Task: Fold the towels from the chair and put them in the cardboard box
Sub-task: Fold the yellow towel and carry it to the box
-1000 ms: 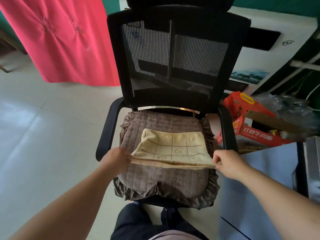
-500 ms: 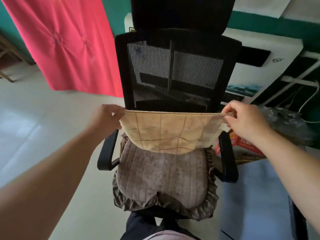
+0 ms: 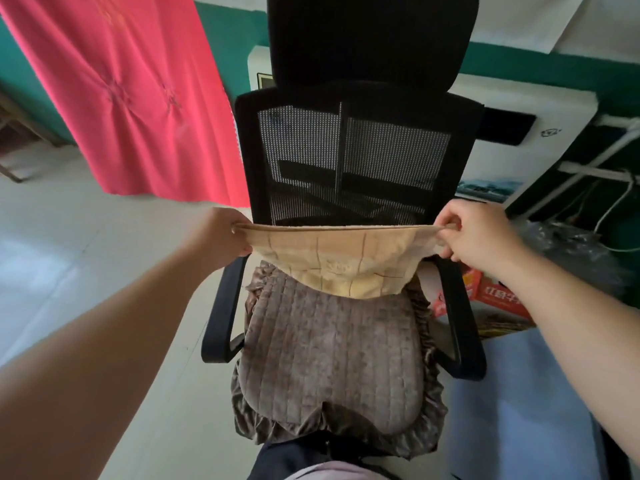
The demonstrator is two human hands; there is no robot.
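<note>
I see both hands raised in front of the black mesh chair point(image 3: 356, 161), stretching a cream towel point(image 3: 339, 261) with a brown grid pattern between them. The left hand point(image 3: 221, 237) pinches the towel's left top corner; the right hand point(image 3: 474, 233) grips the right top corner, fingers curled round the edge. The towel's top edge runs taut and level — its lower part sags in a curve, hanging just above the back of the quilted brown seat cushion point(image 3: 332, 355). A red cloth point(image 3: 131, 98) hangs at the left, and a red carton point(image 3: 498, 292) sits right of the armrest.
</note>
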